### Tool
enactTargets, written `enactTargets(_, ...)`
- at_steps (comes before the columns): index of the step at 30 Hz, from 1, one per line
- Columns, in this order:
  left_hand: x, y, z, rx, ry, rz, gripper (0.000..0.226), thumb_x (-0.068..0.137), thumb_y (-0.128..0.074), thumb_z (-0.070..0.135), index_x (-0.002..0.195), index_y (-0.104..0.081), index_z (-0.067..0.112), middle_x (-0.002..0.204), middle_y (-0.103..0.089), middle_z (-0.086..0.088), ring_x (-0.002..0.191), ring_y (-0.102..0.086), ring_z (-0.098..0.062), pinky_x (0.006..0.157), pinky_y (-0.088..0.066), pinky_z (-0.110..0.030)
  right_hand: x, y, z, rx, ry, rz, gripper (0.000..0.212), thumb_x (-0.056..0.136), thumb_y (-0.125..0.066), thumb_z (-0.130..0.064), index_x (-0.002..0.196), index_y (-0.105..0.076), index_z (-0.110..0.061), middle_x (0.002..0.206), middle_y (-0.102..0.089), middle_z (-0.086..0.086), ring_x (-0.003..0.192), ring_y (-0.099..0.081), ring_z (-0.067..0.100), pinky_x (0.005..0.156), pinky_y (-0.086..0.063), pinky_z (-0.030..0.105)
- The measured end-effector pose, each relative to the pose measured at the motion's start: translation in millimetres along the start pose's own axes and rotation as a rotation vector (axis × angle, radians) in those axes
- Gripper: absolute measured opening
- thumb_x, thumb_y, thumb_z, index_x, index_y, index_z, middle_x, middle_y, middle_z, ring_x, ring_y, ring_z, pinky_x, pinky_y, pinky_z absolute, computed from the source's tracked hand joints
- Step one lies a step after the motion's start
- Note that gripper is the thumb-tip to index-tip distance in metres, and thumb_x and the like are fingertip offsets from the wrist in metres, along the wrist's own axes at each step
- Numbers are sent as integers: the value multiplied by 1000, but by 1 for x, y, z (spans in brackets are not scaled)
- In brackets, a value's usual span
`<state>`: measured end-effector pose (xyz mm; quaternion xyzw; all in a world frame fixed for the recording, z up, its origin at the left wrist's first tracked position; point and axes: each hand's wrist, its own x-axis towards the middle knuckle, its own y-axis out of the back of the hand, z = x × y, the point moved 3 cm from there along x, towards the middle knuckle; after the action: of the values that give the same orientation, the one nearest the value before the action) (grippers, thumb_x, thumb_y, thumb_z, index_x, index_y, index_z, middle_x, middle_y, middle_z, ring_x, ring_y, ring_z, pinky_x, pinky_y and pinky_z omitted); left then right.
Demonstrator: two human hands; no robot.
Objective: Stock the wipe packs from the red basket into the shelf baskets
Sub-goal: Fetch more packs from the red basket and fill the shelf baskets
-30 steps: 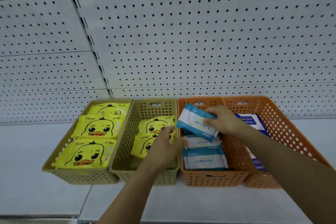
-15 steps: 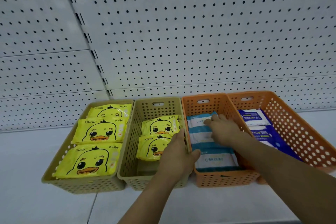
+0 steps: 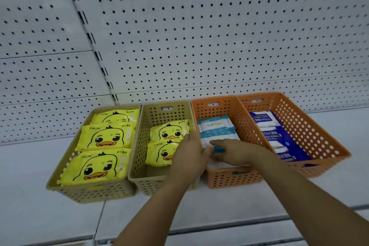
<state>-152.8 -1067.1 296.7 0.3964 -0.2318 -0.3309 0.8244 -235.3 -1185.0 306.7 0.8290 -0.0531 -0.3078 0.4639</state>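
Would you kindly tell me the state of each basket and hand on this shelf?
Left khaki basket, holds three duck wipe packs.
Second khaki basket, holds two more duck wipe packs.
Left orange basket, holds blue-white wipe packs.
Right orange basket, holds dark blue wipe packs.
Left hand, fingers straight, on the khaki-orange basket walls.
Right hand, on the blue-white wipe packs; grip unclear.

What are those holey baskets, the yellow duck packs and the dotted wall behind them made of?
Baskets: moulded plastic by the look, matte, with even rows of holes and cut-out handles.
Duck packs: thin glossy plastic film; it shines and crinkles at the sealed edges.
Back wall: probably painted sheet-metal pegboard, flat white with regular holes, though hardboard can't be ruled out.
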Motion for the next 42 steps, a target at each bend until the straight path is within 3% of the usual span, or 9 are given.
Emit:
enactTargets(4,-30,8,1,275,-175,77,61,95,-33,53,147,-34,22,151,-37,5,138,-36,-15,114,-29,-38,-57,-17,-9,-50,28,373,46,97,-39,-45,142,-36,-33,145,-44,-4,130,-42,17,107,-35,39)
enactTargets(7,-76,11,-7,367,-273,183,63,90,-27,57,135,-53,22,141,-54,3,132,-48,-17,113,-20,-46,-94,-54,-11,-146,130,693,45,94,-33,-46,132,-49,-27,137,-51,-5,128,-46,18,111,-26,45)
enactTargets(10,-126,10,-24,317,-321,226,57,93,-35,52,135,-53,19,142,-53,0,135,-46,-21,112,-19,-50,-127,-102,-11,73,241,864,46,92,-42,-39,134,-50,-23,142,-48,0,131,-44,20,107,-37,42)
enactTargets(14,-201,12,-52,163,-263,166,57,97,-30,57,143,-41,24,148,-44,5,137,-40,-16,117,-23,-43,-173,-174,-23,284,216,859,43,98,-38,-42,141,-35,-38,147,-29,-23,133,-30,-3,101,-39,23)
enactTargets(16,-245,16,-64,105,-209,104,57,98,-32,58,146,-34,29,149,-40,9,136,-38,-14,114,-25,-34,-195,-210,-37,305,208,841,42,98,-37,-42,140,-33,-41,140,-27,-31,126,-30,-10,97,-42,23)
enactTargets(22,-371,28,-117,5,-9,-38,56,97,-42,53,147,-31,32,144,-43,12,129,-44,-9,100,-41,-29,-246,-312,-79,408,115,735,40,96,-48,-32,136,-41,-34,132,-46,-22,114,-50,-1,85,-38,20)
enactTargets(30,-481,46,-203,-20,172,-162,50,97,-51,41,144,-38,28,143,-44,6,114,-57,-13,91,-48,-34,-271,-409,-130,433,121,361,41,94,-53,-23,134,-45,-28,135,-47,-9,121,-51,12,102,-41,34)
enactTargets(34,-513,62,-252,-18,245,-167,51,98,-51,37,146,-37,23,148,-42,4,134,-42,-16,100,-41,-31,-261,-435,-175,407,143,275,39,94,-53,-22,132,-48,-26,131,-48,-7,119,-50,13,101,-41,35)
enactTargets(42,-580,128,-379,-145,419,-119,50,97,-55,31,144,-41,20,144,-46,2,131,-46,-15,106,-39,-32,-219,-509,-326,336,217,149,30,95,-53,-19,124,-56,-20,125,-54,-3,116,-53,15,101,-40,31)
